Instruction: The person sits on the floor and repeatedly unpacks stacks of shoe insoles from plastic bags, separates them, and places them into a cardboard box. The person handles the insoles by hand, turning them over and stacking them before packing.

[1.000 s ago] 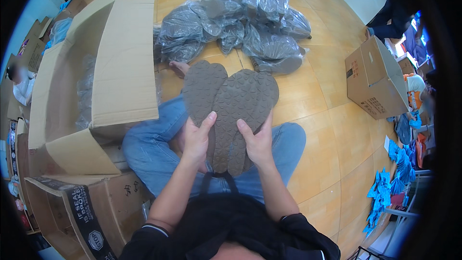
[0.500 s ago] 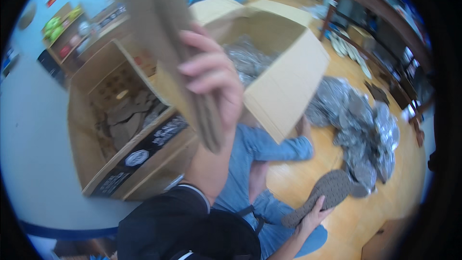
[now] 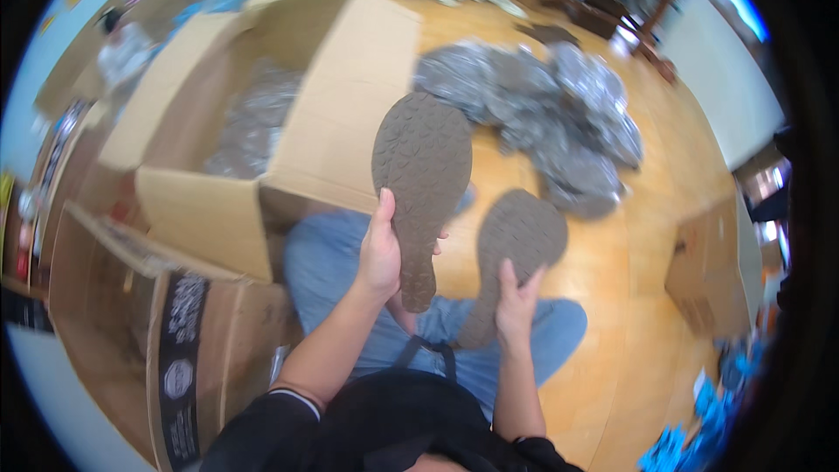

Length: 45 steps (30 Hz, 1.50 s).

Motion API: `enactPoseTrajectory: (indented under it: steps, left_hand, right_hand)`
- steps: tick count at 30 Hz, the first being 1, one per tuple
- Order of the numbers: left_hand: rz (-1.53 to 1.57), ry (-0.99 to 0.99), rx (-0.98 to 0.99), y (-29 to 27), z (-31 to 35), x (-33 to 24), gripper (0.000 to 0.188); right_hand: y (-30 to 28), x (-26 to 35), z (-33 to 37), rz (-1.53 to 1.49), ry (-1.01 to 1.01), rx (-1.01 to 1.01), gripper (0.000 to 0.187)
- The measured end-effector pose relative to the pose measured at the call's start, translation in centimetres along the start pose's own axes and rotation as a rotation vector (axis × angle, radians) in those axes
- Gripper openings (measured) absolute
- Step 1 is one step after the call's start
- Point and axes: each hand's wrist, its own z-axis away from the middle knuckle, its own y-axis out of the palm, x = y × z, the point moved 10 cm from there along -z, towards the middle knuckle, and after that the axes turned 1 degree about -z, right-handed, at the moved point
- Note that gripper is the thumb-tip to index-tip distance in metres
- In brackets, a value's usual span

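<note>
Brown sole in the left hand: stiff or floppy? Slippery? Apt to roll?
The brown sole is probably fairly stiff: the left hand grips it near the narrow part, yet the broad end shows no obvious sag. Its raised pattern should help resist slipping. Being flat, it would likely slide rather than roll if pushed.

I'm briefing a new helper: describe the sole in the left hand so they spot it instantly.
Find the big open carton at upper left. Just past its right flap, the left hand holds this brown, bumpy sole, wide end up. Unlike the other sole, in the right hand, it appears higher and nearer the carton.
</note>
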Motion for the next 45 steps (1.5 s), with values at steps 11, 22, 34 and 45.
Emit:
enactPoseTrajectory:
  steps: [11,22,34,45]
  left_hand:
    - [0.062,-0.35,0.187,2.0,1.1,7.9,0.052]
    - [-0.029,-0.419,-0.027,2.6,1.0,16.1,0.055]
    - [-1.661,0.196,0.242,-1.8,-7.9,25.6,0.085]
    - [-1.64,0.144,-0.029,-3.7,-8.7,27.6,0.086]
  right_hand:
    - [-4.0,-0.2,-1.5,-0.235,0.089,-0.173,0.054]
    - [-0.5,-2.8,-2.8,0.255,-0.072,0.12,0.077]
    - [-23.1,-19.1,-14.4,0.374,0.718,-0.443,0.104]
    - [-15.6,-17.9,-16.2,0.828,0.375,-0.192,0.111]
